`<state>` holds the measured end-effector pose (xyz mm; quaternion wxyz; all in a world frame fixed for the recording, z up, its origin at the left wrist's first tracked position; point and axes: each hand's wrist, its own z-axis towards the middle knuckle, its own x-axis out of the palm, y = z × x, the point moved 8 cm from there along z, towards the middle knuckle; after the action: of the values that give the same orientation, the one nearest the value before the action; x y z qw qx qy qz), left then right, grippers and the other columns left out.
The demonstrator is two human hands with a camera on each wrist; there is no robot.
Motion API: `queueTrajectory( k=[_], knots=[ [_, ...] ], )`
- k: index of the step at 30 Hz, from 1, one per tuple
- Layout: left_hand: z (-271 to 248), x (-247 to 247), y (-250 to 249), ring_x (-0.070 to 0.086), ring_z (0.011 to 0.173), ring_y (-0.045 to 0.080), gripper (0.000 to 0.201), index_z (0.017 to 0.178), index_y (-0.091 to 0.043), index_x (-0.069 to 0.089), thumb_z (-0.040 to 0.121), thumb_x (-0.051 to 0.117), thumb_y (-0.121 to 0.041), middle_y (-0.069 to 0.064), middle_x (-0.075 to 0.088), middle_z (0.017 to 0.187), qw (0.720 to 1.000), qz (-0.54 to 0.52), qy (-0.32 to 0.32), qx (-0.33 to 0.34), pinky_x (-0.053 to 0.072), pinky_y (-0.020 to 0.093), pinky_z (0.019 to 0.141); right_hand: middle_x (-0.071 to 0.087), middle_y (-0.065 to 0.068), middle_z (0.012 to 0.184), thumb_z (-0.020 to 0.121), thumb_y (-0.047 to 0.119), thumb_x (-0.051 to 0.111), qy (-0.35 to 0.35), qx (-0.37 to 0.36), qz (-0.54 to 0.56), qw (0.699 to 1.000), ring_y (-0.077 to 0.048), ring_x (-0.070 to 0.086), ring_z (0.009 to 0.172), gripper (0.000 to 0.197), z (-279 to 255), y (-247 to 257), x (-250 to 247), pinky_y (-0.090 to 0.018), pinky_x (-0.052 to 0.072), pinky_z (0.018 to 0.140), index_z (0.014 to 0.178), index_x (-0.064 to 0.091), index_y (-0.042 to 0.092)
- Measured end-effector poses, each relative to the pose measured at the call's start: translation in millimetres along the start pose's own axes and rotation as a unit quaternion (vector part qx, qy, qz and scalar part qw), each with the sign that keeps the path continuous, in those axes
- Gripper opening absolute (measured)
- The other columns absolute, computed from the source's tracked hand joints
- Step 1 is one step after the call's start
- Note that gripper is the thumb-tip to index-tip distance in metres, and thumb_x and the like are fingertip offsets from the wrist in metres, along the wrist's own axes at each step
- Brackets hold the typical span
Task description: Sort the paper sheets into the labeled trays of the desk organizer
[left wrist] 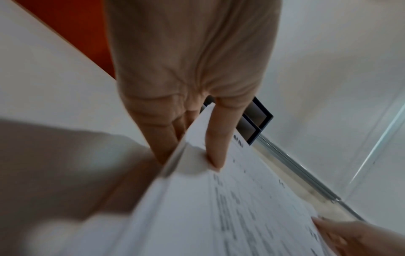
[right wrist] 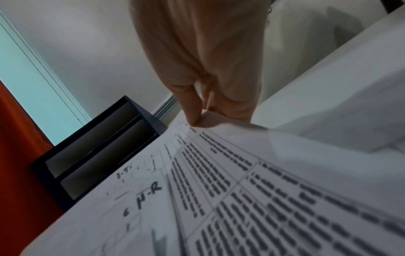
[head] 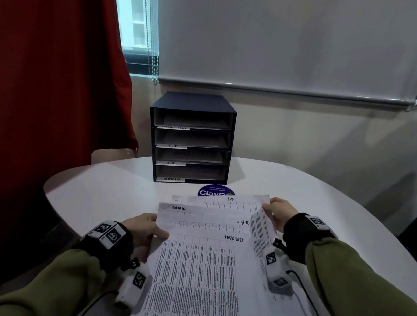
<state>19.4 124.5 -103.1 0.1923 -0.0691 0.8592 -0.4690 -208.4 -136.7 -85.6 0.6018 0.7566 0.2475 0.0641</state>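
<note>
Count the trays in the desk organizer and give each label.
4, stacked in the desk organizer: top tray TASK LIST, second I.T., third H-R, bottom ADMIN. None seem hidden.

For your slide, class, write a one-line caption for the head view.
Both hands, left hand and right hand, hold labelled sheets fanned before a four-tray organizer.

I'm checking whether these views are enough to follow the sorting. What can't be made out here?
- Printed table text on the sheets: too small in the head view, blurred in both wrist views.
- Papers already inside the organizer: dim, unreadable; sheets hide its lower trays in the wrist views.
- Blue sticker: partly covered by the far sheet.
- Left hand fingers under the stack: hidden by paper.
- Right hand: its grip on individual sheets is unclear.
</note>
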Motion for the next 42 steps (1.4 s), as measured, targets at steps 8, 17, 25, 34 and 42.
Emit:
queueTrajectory(
  k=[8, 17, 25, 34, 42],
  knots=[
    [4, 0, 2, 0.059, 0.081, 0.033, 0.022, 0.099, -0.001, 0.058, 0.085, 0.051, 0.015, 0.028, 0.063, 0.110, 0.999, -0.023, -0.049, 0.003, 0.048, 0.037, 0.073, 0.048, -0.004, 0.079, 0.093, -0.009, 0.044, 0.073, 0.058, 0.018, 0.995, -0.015, 0.049, 0.068, 0.030, -4, -25, 30, -0.024, 0.047, 0.064, 0.075, 0.046, 0.015],
    [2, -12, 12, 0.056, 0.067, 0.029, 0.019, 0.095, 0.005, 0.061, 0.081, 0.052, 0.015, 0.023, 0.062, 0.085, 0.997, -0.012, -0.068, -0.026, 0.047, 0.035, 0.065, 0.045, -0.015, 0.093, 0.085, -0.016, 0.041, 0.071, 0.102, 0.005, 0.992, -0.027, 0.048, 0.086, 0.022, -2, -52, 48, -0.025, 0.051, 0.063, 0.093, 0.046, 0.004],
    [13, -16, 20, 0.060, 0.088, 0.033, 0.028, 0.105, 0.002, 0.059, 0.078, 0.064, 0.006, 0.025, 0.066, 0.101, 0.994, 0.051, -0.077, -0.053, 0.050, 0.048, 0.088, 0.050, -0.012, 0.064, 0.095, 0.004, 0.037, 0.044, 0.076, -0.133, 0.987, -0.021, 0.047, 0.051, 0.023, 2, -14, 38, -0.028, 0.043, 0.052, 0.087, 0.058, 0.000],
    [25, -18, 25, 0.059, 0.087, 0.032, 0.029, 0.107, 0.001, 0.057, 0.079, 0.064, 0.003, 0.020, 0.064, 0.095, 0.995, 0.060, -0.072, -0.043, 0.048, 0.044, 0.082, 0.058, -0.005, 0.076, 0.084, 0.008, 0.051, -0.008, -0.047, -0.171, 0.984, -0.025, 0.056, 0.075, 0.021, 23, 11, 54, -0.026, 0.042, 0.060, 0.101, 0.064, 0.008],
    [36, -34, 5, 0.057, 0.090, 0.034, 0.016, 0.081, -0.001, 0.055, 0.079, 0.060, 0.013, 0.022, 0.060, 0.097, 0.988, -0.027, -0.153, -0.001, 0.047, 0.040, 0.080, 0.054, -0.009, 0.092, 0.092, 0.013, 0.049, -0.166, -0.182, -0.053, 0.968, -0.026, 0.050, 0.085, 0.002, 16, 53, -11, -0.028, 0.035, 0.075, 0.090, 0.047, 0.012]
  ],
)
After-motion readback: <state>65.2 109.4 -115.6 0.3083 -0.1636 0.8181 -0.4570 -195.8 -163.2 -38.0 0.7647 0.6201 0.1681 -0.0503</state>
